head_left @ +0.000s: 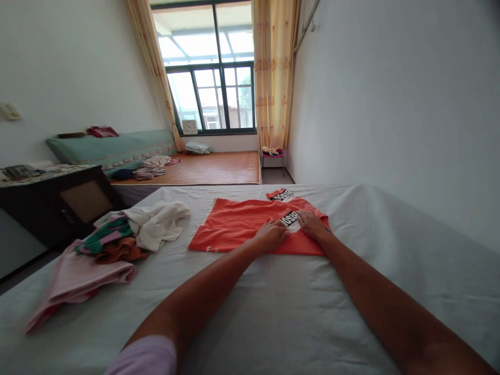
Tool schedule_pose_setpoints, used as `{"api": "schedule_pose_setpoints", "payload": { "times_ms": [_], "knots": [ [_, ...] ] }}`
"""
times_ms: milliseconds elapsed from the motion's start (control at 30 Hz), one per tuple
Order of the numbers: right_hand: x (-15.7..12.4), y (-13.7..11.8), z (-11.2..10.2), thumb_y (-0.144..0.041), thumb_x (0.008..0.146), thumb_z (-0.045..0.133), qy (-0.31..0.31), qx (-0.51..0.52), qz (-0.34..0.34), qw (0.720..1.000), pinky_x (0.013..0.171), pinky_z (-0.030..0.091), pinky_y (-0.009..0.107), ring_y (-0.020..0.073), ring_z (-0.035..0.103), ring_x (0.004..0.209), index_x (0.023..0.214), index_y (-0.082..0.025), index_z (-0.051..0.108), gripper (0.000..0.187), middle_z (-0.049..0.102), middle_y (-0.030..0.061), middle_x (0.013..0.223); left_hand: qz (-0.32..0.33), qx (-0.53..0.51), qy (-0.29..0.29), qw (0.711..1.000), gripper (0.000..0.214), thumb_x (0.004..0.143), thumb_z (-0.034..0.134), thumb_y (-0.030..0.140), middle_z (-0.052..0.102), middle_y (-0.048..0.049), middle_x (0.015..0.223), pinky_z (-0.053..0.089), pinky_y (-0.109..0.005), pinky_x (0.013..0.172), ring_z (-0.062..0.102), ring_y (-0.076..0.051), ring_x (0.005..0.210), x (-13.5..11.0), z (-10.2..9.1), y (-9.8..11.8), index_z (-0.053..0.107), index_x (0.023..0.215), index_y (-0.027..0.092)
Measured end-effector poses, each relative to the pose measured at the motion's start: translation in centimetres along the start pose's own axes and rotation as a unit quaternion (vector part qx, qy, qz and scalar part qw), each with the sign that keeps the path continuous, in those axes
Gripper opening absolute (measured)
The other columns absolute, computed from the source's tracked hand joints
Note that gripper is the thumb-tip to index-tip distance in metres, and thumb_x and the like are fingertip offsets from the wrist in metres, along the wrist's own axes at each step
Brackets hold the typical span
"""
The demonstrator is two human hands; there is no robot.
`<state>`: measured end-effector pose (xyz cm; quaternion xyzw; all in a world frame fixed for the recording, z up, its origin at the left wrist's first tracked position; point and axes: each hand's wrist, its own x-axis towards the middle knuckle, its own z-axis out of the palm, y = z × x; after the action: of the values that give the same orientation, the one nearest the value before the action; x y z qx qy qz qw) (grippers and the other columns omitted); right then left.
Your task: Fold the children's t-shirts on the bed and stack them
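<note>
An orange T-shirt (234, 224) with black-and-white lettered patches lies spread on the white bed sheet (297, 312). My left hand (272, 234) rests on the shirt near its middle, fingers curled down onto the cloth. My right hand (310, 225) lies just to the right of it, fingers pressed on the fabric beside a lettered patch (289, 217). Both arms reach forward across the bed. Whether either hand pinches the cloth is not clear.
A heap of clothes (117, 245) in white, green, pink and orange lies on the bed's left side. A dark cabinet (58, 203) stands left of the bed. Beyond are a second bed with a woven mat (211, 166), a small stool (272, 155), a window and a wall at right.
</note>
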<state>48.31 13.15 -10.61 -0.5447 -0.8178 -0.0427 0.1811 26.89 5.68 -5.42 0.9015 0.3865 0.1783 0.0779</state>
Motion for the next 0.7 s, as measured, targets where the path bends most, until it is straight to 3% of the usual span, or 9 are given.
{"api": "schedule_pose_setpoints", "payload": {
  "times_ms": [100,167,267,367,533,700],
  "knots": [
    [0.3,0.3,0.0,-0.025,0.092,0.043,0.030,0.012,0.064,0.997,0.096,0.042,0.043,0.0305,0.058,0.111,0.132,-0.009,0.052,0.044,0.063,0.0206,0.119,-0.080,-0.005,0.001,0.997,0.032,0.093,0.041,0.032,0.065,-0.0087,0.097,0.044,-0.031,0.089,0.058,-0.020,0.094,1.3,-0.1,-0.1,0.068,0.084,0.017],
    [0.4,0.3,-0.2,-0.027,0.088,0.052,0.048,0.043,0.095,0.993,0.092,0.045,0.042,0.0301,0.060,0.105,0.126,-0.012,0.057,0.041,0.067,0.0185,0.111,-0.155,0.009,0.016,0.988,0.028,0.090,0.046,0.034,0.062,-0.0113,0.104,0.045,-0.033,0.087,0.057,-0.022,0.098,2.0,-0.1,-0.1,0.066,0.095,0.016],
    [0.5,0.4,-0.5,-0.023,0.083,0.057,0.059,0.125,0.116,0.984,0.088,0.048,0.037,0.0249,0.064,0.097,0.115,-0.016,0.064,0.034,0.069,0.0130,0.109,-0.226,0.039,0.028,0.973,0.044,0.085,0.053,0.042,0.055,-0.0152,0.122,0.044,-0.040,0.089,0.051,-0.029,0.111,2.5,0.4,-0.3,0.055,0.121,0.016],
    [0.4,0.6,-1.1,-0.021,0.080,0.056,0.065,0.239,0.099,0.964,0.085,0.050,0.035,0.0211,0.066,0.091,0.109,-0.017,0.066,0.030,0.070,0.0097,0.105,-0.247,0.040,0.049,0.967,0.061,0.084,0.053,0.047,0.049,-0.0160,0.135,0.040,-0.046,0.096,0.043,-0.033,0.122,2.3,1.2,-0.5,0.042,0.136,0.018],
    [-0.3,0.8,-2.4,-0.026,0.078,0.055,0.110,0.412,0.050,0.903,0.089,0.051,0.038,0.0210,0.065,0.096,0.100,-0.020,0.068,0.026,0.070,0.0062,0.102,-0.278,-0.016,0.098,0.955,0.067,0.089,0.045,0.050,0.047,-0.0171,0.140,0.035,-0.049,0.102,0.040,-0.034,0.128,1.8,1.9,-1.0,0.032,0.144,0.015],
    [-0.6,0.9,-2.4,-0.029,0.071,0.064,0.077,0.458,0.107,0.879,0.088,0.053,0.040,0.0224,0.065,0.096,0.103,-0.019,0.063,0.034,0.067,0.0081,0.111,-0.262,-0.086,0.131,0.952,0.058,0.084,0.054,0.028,0.051,-0.0124,0.138,0.036,-0.041,0.105,0.045,-0.027,0.127,1.9,1.9,-1.4,0.041,0.140,0.017]
  ]
}}
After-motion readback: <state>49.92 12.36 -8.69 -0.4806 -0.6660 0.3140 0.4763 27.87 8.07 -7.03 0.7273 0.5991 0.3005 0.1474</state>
